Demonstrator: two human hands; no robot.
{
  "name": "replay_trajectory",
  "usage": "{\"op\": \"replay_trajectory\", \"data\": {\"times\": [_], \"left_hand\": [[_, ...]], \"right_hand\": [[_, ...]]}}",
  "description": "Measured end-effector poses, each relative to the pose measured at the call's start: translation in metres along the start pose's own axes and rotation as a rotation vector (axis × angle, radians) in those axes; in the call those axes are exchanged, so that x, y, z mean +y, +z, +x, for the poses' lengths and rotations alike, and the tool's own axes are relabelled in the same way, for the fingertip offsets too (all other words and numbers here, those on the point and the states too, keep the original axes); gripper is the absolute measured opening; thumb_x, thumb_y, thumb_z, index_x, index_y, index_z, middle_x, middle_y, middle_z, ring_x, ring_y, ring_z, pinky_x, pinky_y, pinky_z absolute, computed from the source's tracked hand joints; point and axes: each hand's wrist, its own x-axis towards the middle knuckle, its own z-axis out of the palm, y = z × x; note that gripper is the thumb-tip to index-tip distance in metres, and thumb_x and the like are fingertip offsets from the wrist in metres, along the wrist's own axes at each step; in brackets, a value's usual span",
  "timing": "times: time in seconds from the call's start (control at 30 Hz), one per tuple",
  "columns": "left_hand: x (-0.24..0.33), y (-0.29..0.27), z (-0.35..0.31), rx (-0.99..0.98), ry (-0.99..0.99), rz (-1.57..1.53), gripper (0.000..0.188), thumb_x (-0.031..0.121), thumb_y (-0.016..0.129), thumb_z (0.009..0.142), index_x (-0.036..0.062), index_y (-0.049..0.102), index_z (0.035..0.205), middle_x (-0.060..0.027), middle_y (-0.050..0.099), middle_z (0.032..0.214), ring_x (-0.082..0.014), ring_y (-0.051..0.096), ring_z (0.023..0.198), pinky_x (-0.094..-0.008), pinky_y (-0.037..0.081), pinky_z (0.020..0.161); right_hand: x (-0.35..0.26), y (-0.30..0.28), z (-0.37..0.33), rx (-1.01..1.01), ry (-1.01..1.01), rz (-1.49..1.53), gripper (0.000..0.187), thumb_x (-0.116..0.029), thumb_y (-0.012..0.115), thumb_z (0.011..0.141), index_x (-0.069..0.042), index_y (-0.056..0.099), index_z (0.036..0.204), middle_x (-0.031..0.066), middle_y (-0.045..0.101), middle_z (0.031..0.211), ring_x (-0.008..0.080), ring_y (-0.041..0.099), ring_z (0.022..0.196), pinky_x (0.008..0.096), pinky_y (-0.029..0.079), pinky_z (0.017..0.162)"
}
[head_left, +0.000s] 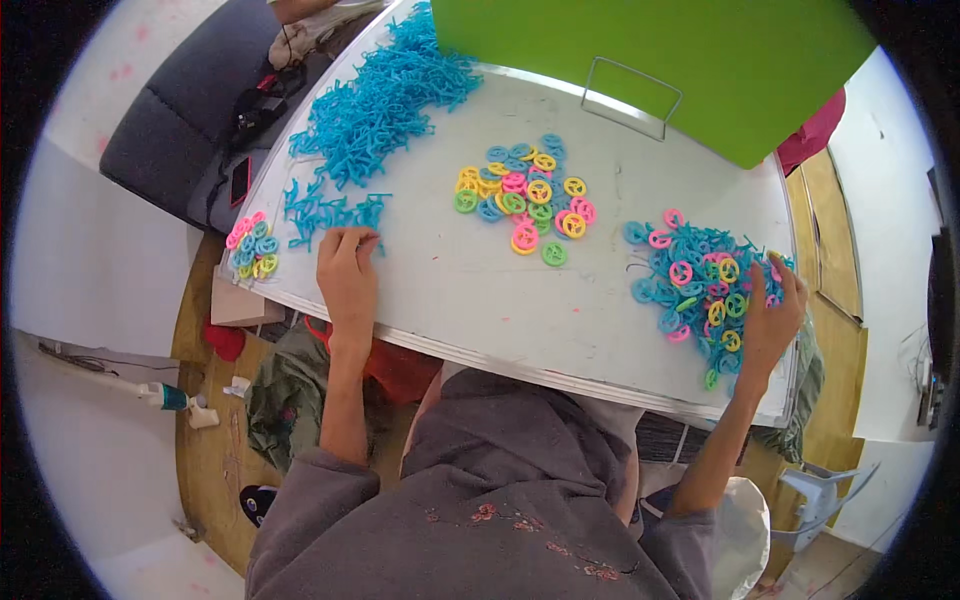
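Note:
My left hand [350, 275] is at the near edge of a small cluster of blue branched plastic pieces [318, 212], its fingers pinched together. A blue piece shows at the fingertips. Behind lies a much larger heap of the same blue pieces [375, 110]. My right hand [772, 315] reaches over a pile of blue pieces mixed with coloured rings [700, 285] at the table's right side. Its thumb and fingers are apart, with bits of the pile showing between them. Mid-table is a loose group of pink, yellow, green and blue wheel-shaped rings [530, 195].
A few more coloured rings [252, 245] sit at the left edge of the white table [480, 310]. A tall green panel with a wire handle [632, 98] stands at the back. Beyond the left edge are a dark sofa [185, 120], a phone [241, 182] and part of another person [305, 30].

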Motion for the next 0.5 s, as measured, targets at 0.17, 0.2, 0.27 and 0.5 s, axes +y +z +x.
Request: {"op": "replay_trajectory", "data": {"times": [0.17,0.2,0.27,0.5], "left_hand": [[0.007,-0.003,0.003,-0.04,0.053,0.081,0.02,0.001,0.067,0.078,0.004,0.065,0.097,-0.0133,0.055,0.096,-0.0285,0.056,0.089,-0.0356,0.047,0.074],[0.005,-0.003,0.003,-0.11,0.055,0.067,0.021,0.0,0.067,0.078,0.0044,0.065,0.099,-0.014,0.054,0.098,-0.0291,0.056,0.09,-0.0359,0.048,0.075],[0.011,-0.007,0.004,-0.147,0.031,0.039,0.021,0.0,0.065,0.077,0.0039,0.065,0.098,-0.0141,0.054,0.098,-0.0296,0.056,0.091,-0.0365,0.048,0.076],[0.025,-0.01,0.008,-0.105,-0.012,0.02,0.024,-0.006,0.061,0.074,0.0042,0.063,0.096,-0.0116,0.057,0.093,-0.0274,0.058,0.084,-0.0361,0.049,0.071]], "right_hand": [[-0.032,0.001,-0.012,0.113,0.009,0.109,0.02,-0.013,0.068,0.087,-0.004,0.069,0.104,0.0105,0.063,0.106,0.025,0.056,0.11,0.0382,0.044,0.094],[-0.035,0.001,-0.013,0.114,0.014,0.106,0.02,-0.013,0.068,0.087,-0.004,0.069,0.104,0.0105,0.063,0.106,0.025,0.056,0.11,0.0382,0.044,0.094],[-0.042,0.002,-0.015,0.11,-0.102,0.195,0.014,-0.009,0.069,0.083,-0.005,0.07,0.097,0.011,0.063,0.101,0.0264,0.059,0.098,0.0382,0.045,0.09],[-0.049,0.011,-0.03,0.011,-0.062,0.384,0.012,-0.002,0.067,0.085,-0.002,0.068,0.097,0.0088,0.064,0.099,0.0205,0.059,0.095,0.0321,0.046,0.086]]}}
